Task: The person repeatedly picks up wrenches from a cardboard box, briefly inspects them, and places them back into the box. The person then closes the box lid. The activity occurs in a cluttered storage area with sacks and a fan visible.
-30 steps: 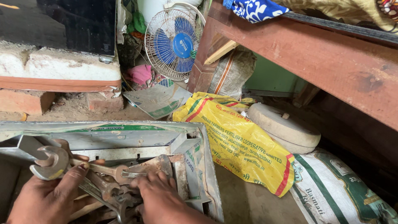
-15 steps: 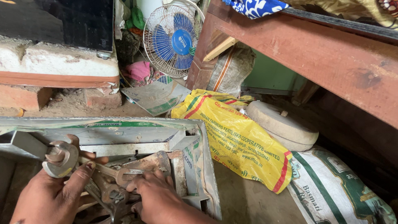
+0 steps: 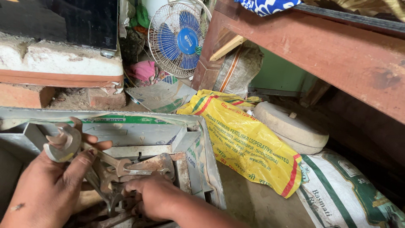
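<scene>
I note left hand clamped round open-ended wrench, jaw end up, handle running down through fist. Right hand curled in loose wrenches inside metal toolbox (held item unclear), just right of left grip.

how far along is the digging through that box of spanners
Done: one large open-ended spanner is out of the pile, raised in the left hand. In hand: the right hand is down among the rusty spanners in the metal toolbox, fingers on them. Left: most of the tools lie heaped in the box, unsorted.
</scene>
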